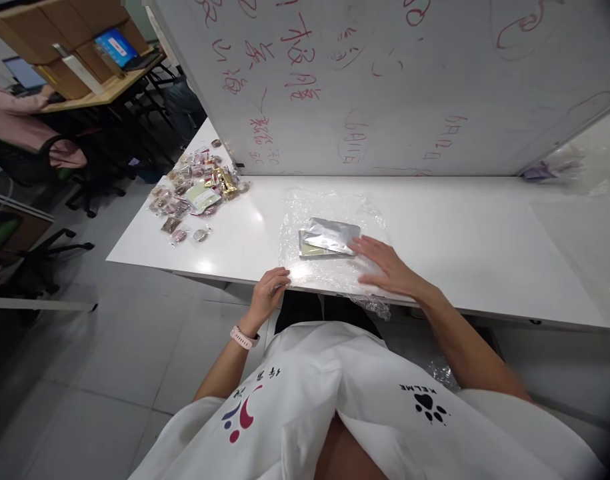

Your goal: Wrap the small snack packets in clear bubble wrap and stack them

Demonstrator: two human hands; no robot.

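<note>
Left hand (pixel 271 293), mine: fingers bent and gathered at the front edge of the counter (pixel 449 247), by the near left corner of the bubble wrap (pixel 327 272); whether I have the film pinched between them, I cannot tell. Right hand (pixel 389 267), mine: open, fingers apart, palm low over the wrap, grasping nothing; my fingertips overlap the right end of the silver pouch (pixel 332 235), slightly blurred, so contact is unclear.

Silver pouch, one: foil, flat, oblong, glossy and faintly creased, lying askew on a green pouch (pixel 312 251). Green pouch, one: flat, rectangular, silver-edged, mostly covered. Both lie on the bubble wrap in front of me, between my two hands and farther in than the left.

Bubble wrap, one sheet: clear, thin, dimpled, catching bright glints; crumpled film (pixel 377 307) hangs below the counter's front edge. Counter: white, smooth, hard, reflective.

To my left, one heap of small packets (pixel 172 200): crinkled clear wrappers, some round, with shiny gold packets (pixel 227 180) and a pale green sachet (pixel 203 197) on top. Behind, one whiteboard (pixel 399 87): glossy, upright, red handwriting. On my left wrist, one pink band (pixel 243 338), smooth.
</note>
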